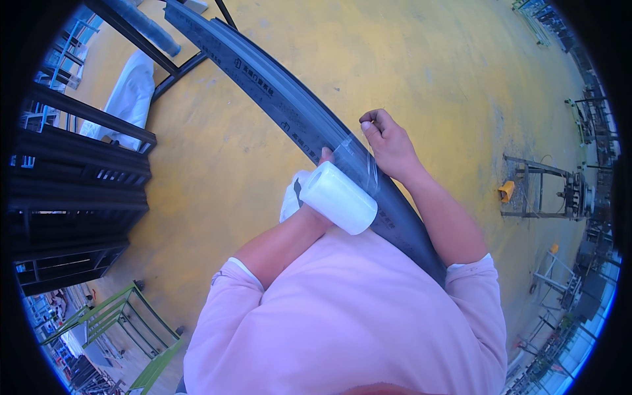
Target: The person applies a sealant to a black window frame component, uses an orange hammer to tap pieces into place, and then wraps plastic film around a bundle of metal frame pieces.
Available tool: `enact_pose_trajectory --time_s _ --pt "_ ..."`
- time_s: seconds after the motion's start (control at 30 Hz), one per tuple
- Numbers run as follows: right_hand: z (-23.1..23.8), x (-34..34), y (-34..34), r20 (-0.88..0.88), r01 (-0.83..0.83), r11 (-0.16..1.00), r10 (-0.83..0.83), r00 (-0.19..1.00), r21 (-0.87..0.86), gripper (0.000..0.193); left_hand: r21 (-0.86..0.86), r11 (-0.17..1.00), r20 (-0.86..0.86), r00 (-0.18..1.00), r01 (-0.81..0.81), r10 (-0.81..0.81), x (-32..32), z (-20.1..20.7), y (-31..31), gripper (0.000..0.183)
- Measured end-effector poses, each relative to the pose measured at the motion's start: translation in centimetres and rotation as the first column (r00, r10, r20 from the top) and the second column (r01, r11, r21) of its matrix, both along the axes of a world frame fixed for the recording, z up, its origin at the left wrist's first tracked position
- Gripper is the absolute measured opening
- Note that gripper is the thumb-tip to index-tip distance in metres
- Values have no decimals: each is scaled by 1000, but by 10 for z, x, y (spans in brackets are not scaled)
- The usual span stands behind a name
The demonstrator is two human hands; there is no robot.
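A long bundle of dark grey profiles (263,92), printed along its side, runs from the upper left down to my right side. Clear film (355,161) is wrapped round its middle. Against its near side is a white roll of stretch film (339,197), tilted. My left hand (326,155) grips the roll; most of this hand is hidden behind it, and only a fingertip shows by the profiles' edge. Just beyond the wrapped part, my right hand (390,141) is closed, its fingers curled towards the thumb, with nothing visible in them.
A black metal frame (178,72) stands under the bundle's far end. Dark stacked beams (79,178) and a green cart (125,316) are at the left. White sheeting (128,99) lies farther back. A metal stand (543,187) is off to the right on the yellow floor.
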State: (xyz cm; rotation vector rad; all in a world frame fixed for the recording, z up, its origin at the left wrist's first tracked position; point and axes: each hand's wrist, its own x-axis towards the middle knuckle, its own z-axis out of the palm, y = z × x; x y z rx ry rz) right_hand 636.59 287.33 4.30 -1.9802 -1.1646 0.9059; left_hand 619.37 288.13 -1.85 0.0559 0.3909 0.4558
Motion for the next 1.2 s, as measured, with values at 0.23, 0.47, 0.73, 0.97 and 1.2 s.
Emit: enact_pose_trajectory --time_s 0.23,0.47,0.73,0.97,1.2 --pt "-69 148 163 -418 0 980 -85 905 -200 21 53 998 -44 998 39 -36 134 -26 173 73" --pt "-38 247 337 -49 86 986 -93 994 -142 42 7 995 112 989 100 -100 245 4 370 72" --pt "9 339 515 230 -148 976 109 967 157 43 -190 977 137 988 94 -69 363 -21 567 50" --pt "36 394 691 546 -508 859 399 736 57 94 -115 993 -77 997 11 -20 466 -20 775 45" --pt "48 468 911 218 -370 920 391 894 -130 83 204 979 -368 927 2 74 512 -16 986 29"
